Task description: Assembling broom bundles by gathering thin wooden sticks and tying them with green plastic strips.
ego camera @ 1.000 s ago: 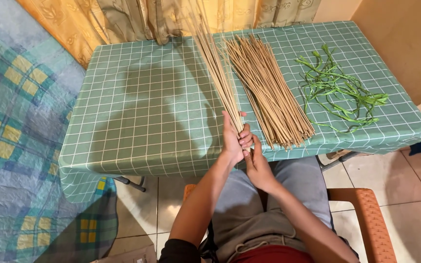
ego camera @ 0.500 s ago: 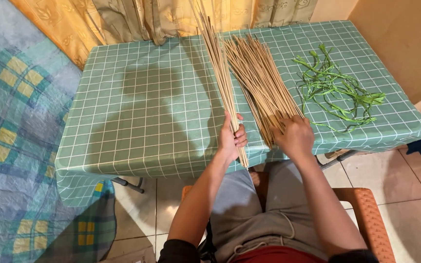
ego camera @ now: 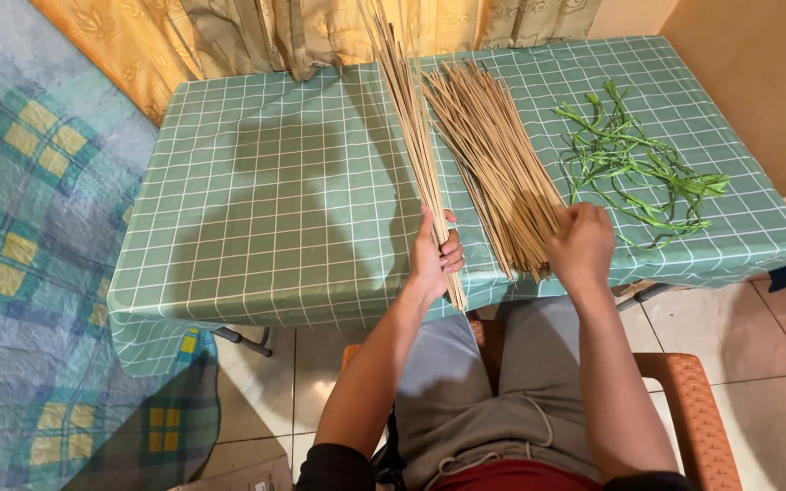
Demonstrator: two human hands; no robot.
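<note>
1. My left hand is closed around a thin bundle of tan sticks, fingers wrapped over it near its lower end; the short ends poke out below the fist, past the table edge, and the long part runs away from me up to the curtain.

2. My right hand sits to the right of that grip, fingers curled down onto the near end of the loose pile of sticks. I cannot tell whether it has a stick pinched or is only touching the tips.

3. The pile lies just beside the held bundle, fanned a little, its near ends level with the table's front edge.

4. Judging from this, picking one stick cleanly means pinching a single tip at the pile's near end and drawing it along its length, not sideways, so the neighbours stay put.

5. I would keep the left fist firm but not crushing, with the bundle's ends even, so a new stick can slide in beside the rest.

6. Further right of my right hand, well apart from the pile, lie green leaf strips, tangled.

7. Everything rests on the green checked tablecloth; an orange chair arm is below my right forearm.
</note>
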